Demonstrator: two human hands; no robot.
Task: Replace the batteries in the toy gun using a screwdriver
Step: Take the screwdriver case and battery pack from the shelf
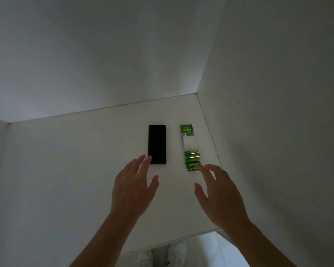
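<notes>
Several green batteries (192, 160) lie in a clear packet with a green header card (187, 129) on the white table (75, 170), right of centre. My right hand (218, 197) hovers just below them, fingers spread, fingertips close to the nearest battery. My left hand (133, 187) is stretched out with straight fingers, its fingertips at the lower left corner of a black flat phone (157, 144). Neither hand holds anything. No toy gun or screwdriver is in view.
White walls close in the table at the back, left and right, forming a dim alcove. The table's front edge runs below my wrists, and white shoes (176, 253) show on the floor beneath it.
</notes>
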